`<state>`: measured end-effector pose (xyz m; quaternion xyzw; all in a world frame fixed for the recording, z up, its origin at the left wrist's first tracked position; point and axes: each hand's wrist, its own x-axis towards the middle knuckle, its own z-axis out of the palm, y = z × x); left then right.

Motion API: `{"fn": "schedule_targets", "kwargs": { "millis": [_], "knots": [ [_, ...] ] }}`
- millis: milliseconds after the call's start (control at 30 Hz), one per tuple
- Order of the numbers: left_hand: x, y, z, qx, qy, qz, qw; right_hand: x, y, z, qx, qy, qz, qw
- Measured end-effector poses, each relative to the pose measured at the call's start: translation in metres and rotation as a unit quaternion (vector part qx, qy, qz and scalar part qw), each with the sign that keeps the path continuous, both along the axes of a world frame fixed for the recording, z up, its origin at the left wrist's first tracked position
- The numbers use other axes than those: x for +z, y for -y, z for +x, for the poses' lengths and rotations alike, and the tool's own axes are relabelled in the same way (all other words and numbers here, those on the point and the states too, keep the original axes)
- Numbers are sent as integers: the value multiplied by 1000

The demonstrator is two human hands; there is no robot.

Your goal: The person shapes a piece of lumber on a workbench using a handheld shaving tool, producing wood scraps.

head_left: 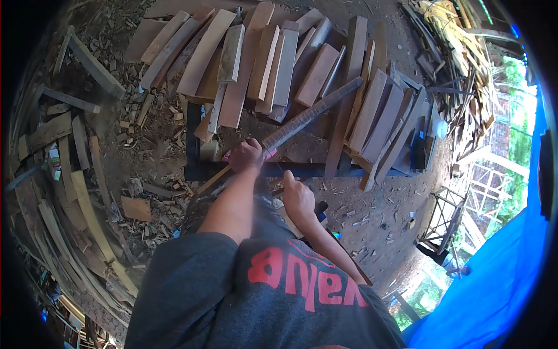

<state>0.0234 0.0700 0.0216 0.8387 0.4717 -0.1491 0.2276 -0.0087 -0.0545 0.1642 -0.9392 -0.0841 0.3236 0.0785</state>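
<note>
My left hand (247, 156) is closed around the near part of a long narrow wooden piece (311, 113), which slants up to the right with bands or marks across its surface. A pale thin end shows below the hand. Something pink (269, 155) peeks out beside my fingers, partly hidden. My right hand (297, 198) is closed in a fist a little below and to the right. A thin dark line runs up from its fingers toward the long piece, but what the fist grips is mostly hidden.
Many cut boards (232, 55) lie across a dark frame (296, 170) ahead. Long slats (90, 215) are heaped at the left. Wood offcuts (136, 208) and chips litter the dirt floor. A blue tarp (488, 285) hangs at the right, near a stack of timber (465, 64).
</note>
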Motion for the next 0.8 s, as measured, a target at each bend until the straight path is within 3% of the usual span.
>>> {"fn": "schedule_targets", "kwargs": {
  "millis": [167, 267, 367, 467, 633, 800],
  "knots": [
    [-4, -2, -1, -13, 12, 15, 1000, -59, -26, 28, 1, 51, 59, 997],
    [-5, 2, 2, -10, 18, 10, 1000, -43, -16, 24, 8, 61, 84, 995],
    [-5, 1, -1, 10, -3, 8, 1000, -2, -4, 2, 8, 27, 19, 999],
    [-5, 2, 0, -6, 14, 15, 1000, -14, 1, -1, -4, 26, -8, 1000],
    [-10, 1, -2, -8, 7, 19, 1000, -64, -28, 27, -3, 31, 51, 998],
    [-1, 0, -1, 3, -4, 3, 1000, -5, 3, 1, 9, -15, 0, 1000]
  ]
}}
